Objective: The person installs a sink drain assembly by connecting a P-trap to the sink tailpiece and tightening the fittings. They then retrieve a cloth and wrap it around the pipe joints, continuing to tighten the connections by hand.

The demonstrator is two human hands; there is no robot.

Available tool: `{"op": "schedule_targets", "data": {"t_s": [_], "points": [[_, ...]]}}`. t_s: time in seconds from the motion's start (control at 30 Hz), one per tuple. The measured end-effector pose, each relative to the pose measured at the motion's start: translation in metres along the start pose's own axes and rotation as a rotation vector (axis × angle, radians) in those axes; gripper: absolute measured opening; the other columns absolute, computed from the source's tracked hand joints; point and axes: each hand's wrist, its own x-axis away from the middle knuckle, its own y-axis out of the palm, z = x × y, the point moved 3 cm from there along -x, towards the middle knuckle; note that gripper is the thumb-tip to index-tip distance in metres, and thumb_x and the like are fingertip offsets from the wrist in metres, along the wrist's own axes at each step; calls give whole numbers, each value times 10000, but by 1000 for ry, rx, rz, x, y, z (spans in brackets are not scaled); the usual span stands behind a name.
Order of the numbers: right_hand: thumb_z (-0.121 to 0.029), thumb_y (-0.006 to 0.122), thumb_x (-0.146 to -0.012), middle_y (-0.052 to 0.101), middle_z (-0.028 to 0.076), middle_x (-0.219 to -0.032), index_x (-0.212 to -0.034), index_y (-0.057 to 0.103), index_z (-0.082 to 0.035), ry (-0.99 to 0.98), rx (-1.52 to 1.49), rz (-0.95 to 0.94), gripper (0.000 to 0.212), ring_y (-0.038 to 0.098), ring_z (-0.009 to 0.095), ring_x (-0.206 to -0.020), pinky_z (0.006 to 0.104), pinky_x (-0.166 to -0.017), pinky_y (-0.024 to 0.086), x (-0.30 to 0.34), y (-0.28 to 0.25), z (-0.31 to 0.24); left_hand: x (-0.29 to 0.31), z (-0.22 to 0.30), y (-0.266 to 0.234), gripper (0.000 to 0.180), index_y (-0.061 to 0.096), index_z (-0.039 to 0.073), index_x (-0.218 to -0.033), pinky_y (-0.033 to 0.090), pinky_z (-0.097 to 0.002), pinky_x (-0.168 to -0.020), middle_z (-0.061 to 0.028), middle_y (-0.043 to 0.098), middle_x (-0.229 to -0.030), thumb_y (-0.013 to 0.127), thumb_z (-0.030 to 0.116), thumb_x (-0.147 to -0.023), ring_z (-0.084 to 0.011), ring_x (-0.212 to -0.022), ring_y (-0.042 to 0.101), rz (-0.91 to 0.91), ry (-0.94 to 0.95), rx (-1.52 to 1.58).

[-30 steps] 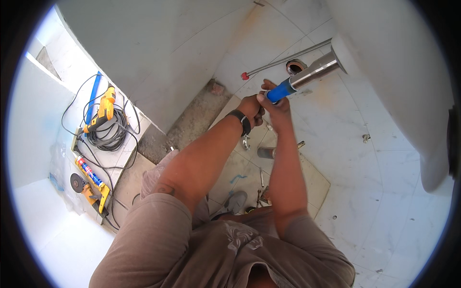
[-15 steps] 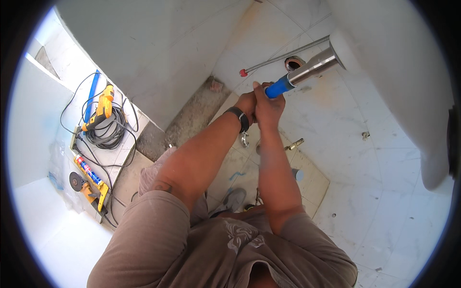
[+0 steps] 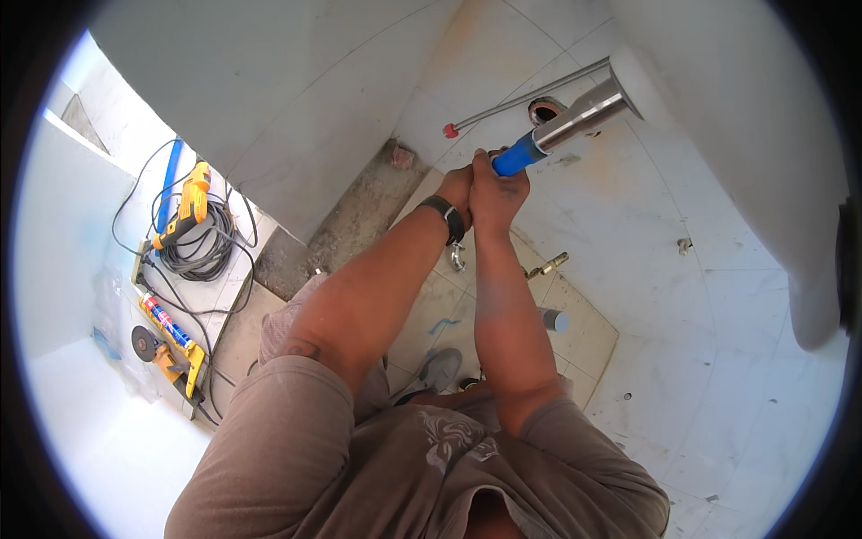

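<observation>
The right hand point(image 3: 499, 195) is gripping the lower end of a blue pipe point(image 3: 517, 160). The left hand point(image 3: 456, 187) is pressing against it – its fingers are lying out of view, so this report cannot tell what they are holding. The blue pipe is slanting up into a silver pipe point(image 3: 584, 120), which is meeting a white fixture point(image 3: 718, 135).

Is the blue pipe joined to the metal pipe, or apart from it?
Apparently joined: the blue pipe meets the metal pipe with no visible gap between them.
</observation>
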Motion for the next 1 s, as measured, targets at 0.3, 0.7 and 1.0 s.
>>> {"op": "schedule_targets", "data": {"t_s": [0.3,0.7,1.0], "points": [[-92,805,-797,649,81,-1193,-1253,646,1,14,-100,-822,492,597,165,-1119,324,-943,499,-42,-23,-19,8,4,-9,177,558,199,-922,341,-285,-521,31,487,-708,435,267,-1031,-101,-548,364,31,-56,-192],[-151,842,-783,659,23,-926,-1042,665,5,-41,-56,-87,350,604,103,-837,273,-713,489,-5,-4,-8,-2,-1,-8,336,636,126,-1187,385,-298,-526,-4,553,-803,520,398,-1027,-116,-619,467,-4,17,-70],[-141,819,-786,659,23,-898,-1011,679,-15,-188,-48,-468,294,616,109,-825,276,-712,499,-31,-18,-7,-1,-1,-11,230,595,160,-976,408,-312,-519,11,578,-783,500,359,-1040,-107,-622,506,10,11,-191]]}}
